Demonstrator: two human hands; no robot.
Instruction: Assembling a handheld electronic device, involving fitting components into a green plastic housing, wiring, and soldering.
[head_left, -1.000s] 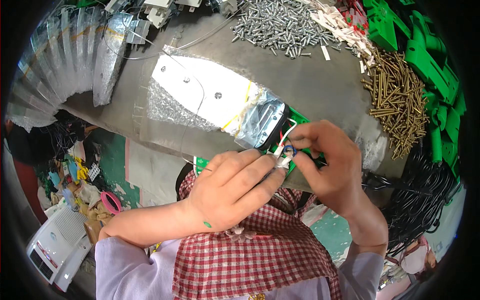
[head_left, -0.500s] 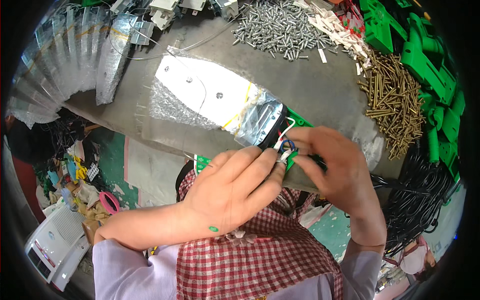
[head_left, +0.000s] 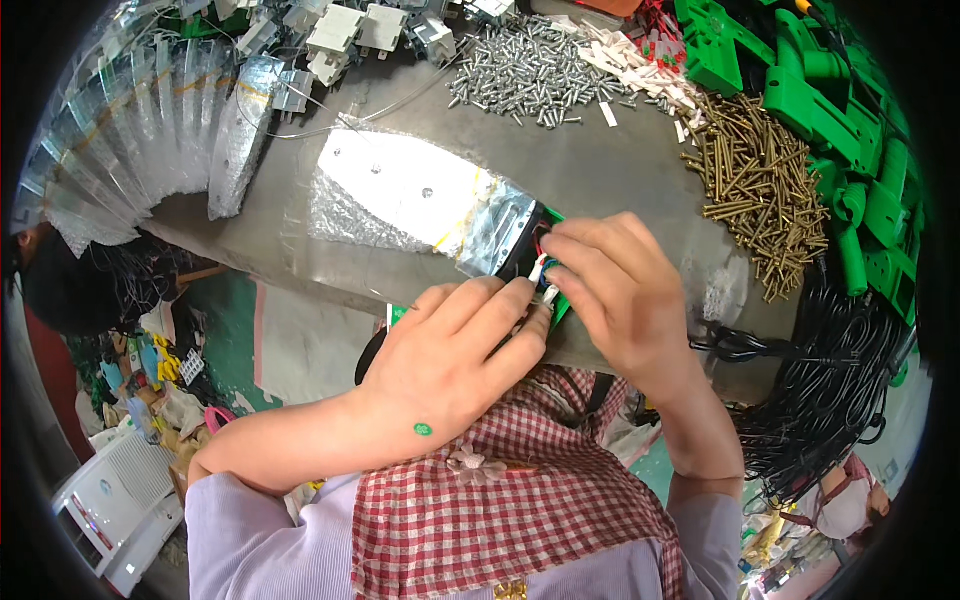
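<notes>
Your left hand [head_left: 455, 365] and right hand [head_left: 615, 290] both pinch the small white connector [head_left: 540, 268] at the near table edge, beside the silver foil-wrapped plate [head_left: 420, 195]. Compared with before, your hands have shifted slightly right, grips unchanged.

Both hands meet at the centre of the frame. The left hand [head_left: 455, 365] comes in from the lower left, back of the hand up, forearm slanting across the lower left, fingers stretched toward the upper right with the tips pressed together. The right hand [head_left: 610, 290] reaches in from the lower right, wrist bent, knuckles up, fingers curled down and leftward. The fingertips of both hands are touching or almost touching, pinching at one small spot between them.
</notes>
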